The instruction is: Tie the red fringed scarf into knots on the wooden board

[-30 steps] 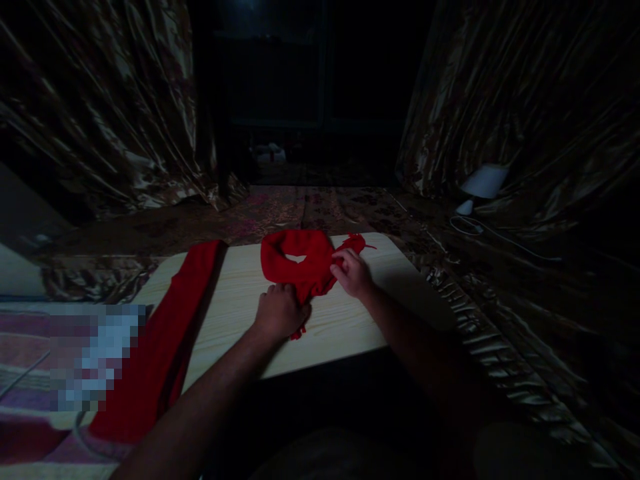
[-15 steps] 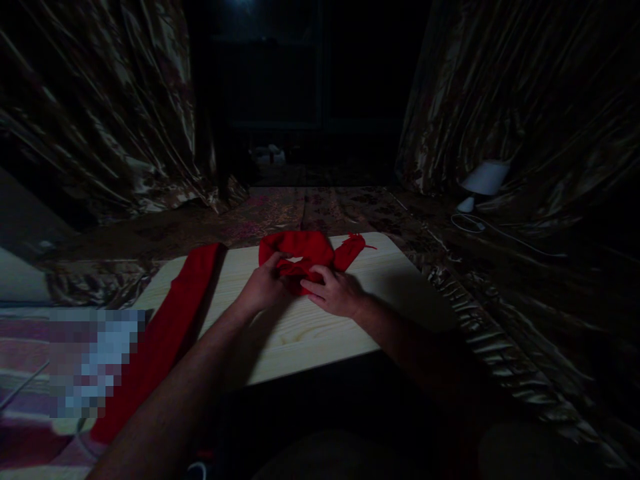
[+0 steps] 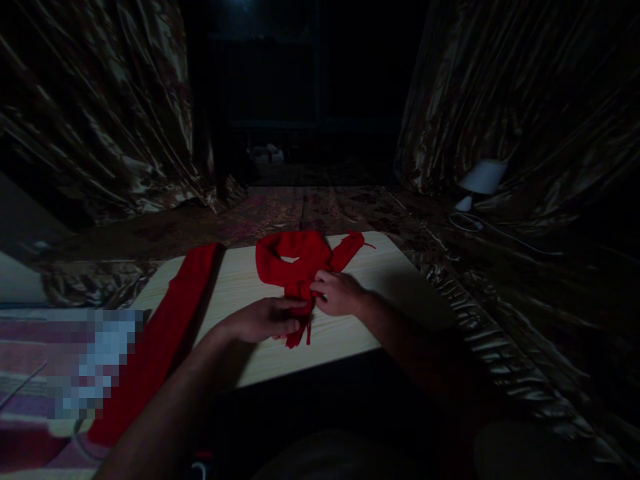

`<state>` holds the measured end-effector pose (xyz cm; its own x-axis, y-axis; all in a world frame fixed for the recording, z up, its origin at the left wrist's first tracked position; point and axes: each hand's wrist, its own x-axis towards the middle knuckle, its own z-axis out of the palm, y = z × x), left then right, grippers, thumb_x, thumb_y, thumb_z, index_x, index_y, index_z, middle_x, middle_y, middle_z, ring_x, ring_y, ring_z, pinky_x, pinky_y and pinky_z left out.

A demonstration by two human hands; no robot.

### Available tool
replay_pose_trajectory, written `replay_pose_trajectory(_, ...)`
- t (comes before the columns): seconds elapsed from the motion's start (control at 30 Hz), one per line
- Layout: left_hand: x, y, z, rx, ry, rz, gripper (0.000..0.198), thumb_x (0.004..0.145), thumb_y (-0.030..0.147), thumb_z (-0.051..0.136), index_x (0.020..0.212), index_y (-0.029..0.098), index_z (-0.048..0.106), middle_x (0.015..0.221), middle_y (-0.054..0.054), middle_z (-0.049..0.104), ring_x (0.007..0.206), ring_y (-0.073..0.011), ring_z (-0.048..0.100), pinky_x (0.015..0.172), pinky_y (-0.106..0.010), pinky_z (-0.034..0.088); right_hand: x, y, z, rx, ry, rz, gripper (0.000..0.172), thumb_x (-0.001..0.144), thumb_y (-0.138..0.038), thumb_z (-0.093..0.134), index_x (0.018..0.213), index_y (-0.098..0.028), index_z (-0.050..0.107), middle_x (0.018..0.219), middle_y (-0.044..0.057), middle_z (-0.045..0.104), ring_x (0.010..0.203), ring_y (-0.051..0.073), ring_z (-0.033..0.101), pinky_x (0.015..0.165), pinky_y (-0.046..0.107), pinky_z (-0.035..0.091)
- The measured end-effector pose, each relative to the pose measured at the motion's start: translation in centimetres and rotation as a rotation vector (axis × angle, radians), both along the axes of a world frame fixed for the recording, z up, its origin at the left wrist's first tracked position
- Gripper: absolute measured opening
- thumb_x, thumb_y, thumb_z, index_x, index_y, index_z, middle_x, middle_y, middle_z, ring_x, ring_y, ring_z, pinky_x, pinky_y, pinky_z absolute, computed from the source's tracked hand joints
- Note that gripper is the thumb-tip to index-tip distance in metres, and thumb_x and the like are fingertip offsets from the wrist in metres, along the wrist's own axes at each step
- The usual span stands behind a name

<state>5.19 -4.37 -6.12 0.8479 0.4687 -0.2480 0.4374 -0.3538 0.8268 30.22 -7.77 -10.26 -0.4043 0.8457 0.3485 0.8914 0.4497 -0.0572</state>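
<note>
A red knitted scarf [image 3: 295,257] lies looped on a pale wooden board [image 3: 350,320], one fringed end pointing to the far right and another hanging toward me. My left hand [image 3: 265,319] grips the near end of the scarf, fingers curled round it. My right hand [image 3: 337,293] pinches the scarf at the crossing just beside the left hand. Both hands almost touch each other.
A second red cloth [image 3: 170,327] lies stretched along the board's left edge. Shiny patterned curtains [image 3: 100,113] hang on both sides in a dark room. A small white lamp [image 3: 481,181] with a cable stands at the right. A striped fabric [image 3: 25,347] lies at the far left.
My left hand has come back toward me, pulling a scarf end out of the bundle. My right hand has closed on the crossing and the loop has opened again.
</note>
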Motion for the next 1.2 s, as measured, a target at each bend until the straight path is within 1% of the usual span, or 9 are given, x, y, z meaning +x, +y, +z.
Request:
replay_pose_trajectory(0.2, 0.7, 2.5, 0.9, 0.572, -0.111, 0.472, 0.051, 0.093, 0.058, 0.045, 0.103, 0.017, 0.074, 0.095, -0.009, 0.075, 0.089, -0.0234, 0.068, 0.087, -0.035, 0.052, 0.5, 0.2, 0.9, 0.220, 0.299, -0.051, 0.044, 0.084, -0.039, 0.061, 0.123, -0.018, 0.063, 0.119, 0.013, 0.063, 0.111, 0.028, 0.056, 0.098, 0.041, 0.044)
replay_pose_trajectory(0.33, 2.5, 3.7, -0.8, 0.841, -0.217, 0.315, 0.056, 0.098, 0.049, 0.040, 0.139, 0.016, 0.057, 0.146, -0.013, 0.054, 0.137, -0.0254, 0.047, 0.114, -0.040, 0.036, 0.4, 0.5, 0.6, 0.155, 0.201, 0.144, 0.040, 0.084, -0.043, 0.062, 0.116, -0.020, 0.067, 0.120, 0.012, 0.065, 0.113, 0.027, 0.055, 0.098, 0.042, 0.043)
replay_pose_trajectory(0.43, 2.9, 4.4, -3.2, 0.839, -0.032, 0.183, 0.063, 0.100, 0.049, 0.033, 0.151, 0.014, 0.042, 0.154, -0.016, 0.044, 0.145, -0.0260, 0.037, 0.119, -0.047, 0.029, 0.2, 0.7, 0.0, 0.075, 0.114, 0.150, 0.027, 0.087, -0.046, 0.059, 0.088, -0.020, 0.069, 0.093, 0.008, 0.068, 0.094, 0.023, 0.059, 0.087, 0.036, 0.046)
replay_pose_trajectory(0.57, 2.6, 5.1, -5.6, 0.836, 0.161, 0.200, 0.068, 0.099, 0.053, 0.032, 0.153, 0.013, 0.037, 0.156, -0.017, 0.041, 0.147, -0.0286, 0.034, 0.119, -0.053, 0.024, -0.4, 1.1, 0.4, 0.059, 0.131, 0.003, 0.032, 0.095, -0.046, 0.052, 0.086, -0.020, 0.069, 0.089, 0.007, 0.067, 0.089, 0.020, 0.061, 0.086, 0.033, 0.046)
replay_pose_trajectory(0.67, 2.5, 5.1, -6.0, 0.858, 0.173, 0.215, 0.070, 0.098, 0.056, 0.034, 0.154, 0.014, 0.036, 0.157, -0.017, 0.039, 0.148, -0.0291, 0.031, 0.120, -0.053, 0.022, -1.3, 1.8, 1.2, 0.080, 0.162, -0.006, 0.037, 0.097, -0.045, 0.049, 0.118, -0.020, 0.067, 0.120, 0.011, 0.066, 0.113, 0.023, 0.058, 0.101, 0.037, 0.041)
replay_pose_trajectory(0.77, 2.5, 5.1, -6.1, 0.870, 0.184, 0.231, 0.067, 0.099, 0.052, 0.031, 0.155, 0.014, 0.036, 0.158, -0.015, 0.036, 0.150, -0.0286, 0.025, 0.120, -0.053, 0.021, -2.3, 2.3, 0.8, -0.011, 0.111, 0.012, 0.063, 0.095, -0.057, 0.049, 0.148, -0.024, 0.045, 0.154, 0.013, 0.043, 0.141, 0.030, 0.037, 0.116, 0.047, 0.027)
replay_pose_trajectory(1.0, 2.1, 5.5, -6.9, 0.891, 0.166, 0.254, 0.061, 0.102, 0.042, 0.021, 0.154, 0.013, 0.037, 0.158, -0.012, 0.037, 0.150, -0.0264, 0.025, 0.121, -0.050, 0.023, -3.3, 2.2, -1.8, -0.276, 0.110, -0.051, 0.080, 0.094, -0.070, 0.037, 0.158, -0.024, 0.027, 0.166, 0.012, 0.017, 0.153, 0.033, 0.012, 0.122, 0.055, 0.010)
replay_pose_trajectory(1.1, 2.1, 5.6, -7.0, 0.908, 0.130, 0.264, 0.060, 0.102, 0.041, 0.024, 0.152, 0.013, 0.040, 0.157, -0.014, 0.039, 0.149, -0.0267, 0.028, 0.120, -0.051, 0.025, -2.5, 2.9, -0.9, -0.401, 0.230, 0.002, 0.068, 0.097, -0.065, 0.037, 0.150, -0.025, 0.045, 0.162, 0.009, 0.030, 0.151, 0.030, 0.022, 0.121, 0.052, 0.017)
replay_pose_trajectory(1.2, 2.1, 5.6, -7.0, 0.909, 0.119, 0.276, 0.060, 0.101, 0.041, 0.026, 0.151, 0.012, 0.043, 0.155, -0.015, 0.042, 0.148, -0.0279, 0.032, 0.119, -0.052, 0.026, -0.2, 4.4, 0.2, -0.430, 0.490, -0.001, 0.055, 0.104, -0.050, 0.029, 0.127, -0.019, 0.068, 0.136, 0.010, 0.064, 0.130, 0.022, 0.056, 0.110, 0.040, 0.040)
